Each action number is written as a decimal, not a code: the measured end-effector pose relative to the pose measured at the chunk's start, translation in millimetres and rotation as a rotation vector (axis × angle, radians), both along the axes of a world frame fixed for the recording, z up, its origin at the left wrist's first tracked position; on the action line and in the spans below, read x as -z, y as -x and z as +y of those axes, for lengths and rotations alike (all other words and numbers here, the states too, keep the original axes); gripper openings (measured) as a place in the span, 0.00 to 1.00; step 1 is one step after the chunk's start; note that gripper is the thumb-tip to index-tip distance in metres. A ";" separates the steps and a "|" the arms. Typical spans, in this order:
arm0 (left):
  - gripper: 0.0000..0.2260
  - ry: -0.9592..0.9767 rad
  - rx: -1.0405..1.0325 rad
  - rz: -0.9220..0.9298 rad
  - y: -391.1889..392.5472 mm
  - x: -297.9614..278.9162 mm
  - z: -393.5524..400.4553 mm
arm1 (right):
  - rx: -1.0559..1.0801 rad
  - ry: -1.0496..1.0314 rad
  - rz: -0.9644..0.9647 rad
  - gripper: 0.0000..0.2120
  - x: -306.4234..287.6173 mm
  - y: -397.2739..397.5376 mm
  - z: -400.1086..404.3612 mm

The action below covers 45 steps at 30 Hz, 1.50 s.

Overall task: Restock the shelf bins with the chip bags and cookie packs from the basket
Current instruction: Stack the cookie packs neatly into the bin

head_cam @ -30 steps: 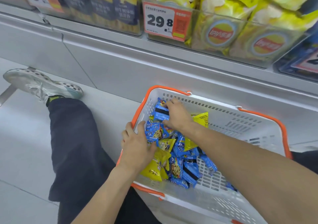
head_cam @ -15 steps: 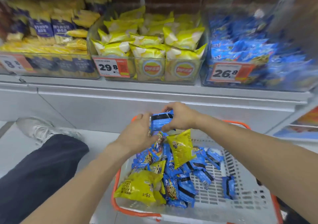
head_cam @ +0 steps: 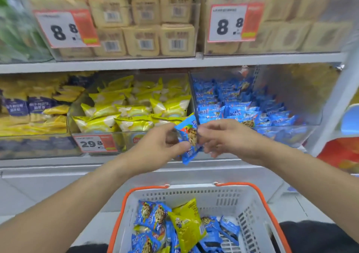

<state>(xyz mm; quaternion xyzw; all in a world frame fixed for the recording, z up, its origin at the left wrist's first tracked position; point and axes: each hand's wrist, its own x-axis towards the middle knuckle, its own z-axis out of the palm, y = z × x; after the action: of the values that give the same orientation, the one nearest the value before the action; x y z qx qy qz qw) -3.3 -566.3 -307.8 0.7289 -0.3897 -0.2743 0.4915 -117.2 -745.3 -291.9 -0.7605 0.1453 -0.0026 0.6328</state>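
Note:
My left hand [head_cam: 155,145] and my right hand [head_cam: 223,138] both hold a small bunch of blue cookie packs [head_cam: 188,136] between them, raised in front of the lower shelf. Behind the packs stands the divider between a clear bin of yellow chip bags [head_cam: 132,114] and a clear bin of blue cookie packs [head_cam: 242,107]. Below, the white basket with orange handles [head_cam: 250,210] still holds several blue cookie packs [head_cam: 151,215] and a yellow chip bag [head_cam: 186,225].
The upper shelf carries clear bins of beige packs [head_cam: 143,29] with 8.8 price tags [head_cam: 66,29]. A 29.8 tag [head_cam: 95,143] hangs on the chip bin. More yellow and dark blue bags [head_cam: 33,105] fill the left bin. A white shelf post [head_cam: 338,105] rises at right.
Both hands lifted the blue cookie packs out of the basket up to shelf-bin height. The view tilted upward, bringing the upper shelf into sight.

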 end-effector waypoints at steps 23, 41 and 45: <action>0.18 0.104 -0.059 -0.429 9.7 -6.4 -72.8 | -0.028 1.162 -0.520 0.32 3.2 19.7 -50.1; 0.24 0.087 -0.160 -0.991 -25.2 28.9 -108.3 | 0.766 0.916 -0.122 0.19 2.5 1.2 -193.5; 0.20 0.110 -0.157 -1.058 -32.9 40.2 -113.9 | 0.689 0.927 0.056 0.19 11.4 -46.8 -241.3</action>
<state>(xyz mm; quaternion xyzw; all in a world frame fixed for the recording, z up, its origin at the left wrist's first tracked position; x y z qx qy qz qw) 29.7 -680.2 -348.0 0.7676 -0.5424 0.1889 0.2843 -70.4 -986.6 -303.2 -0.8670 0.3849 -0.2517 0.1919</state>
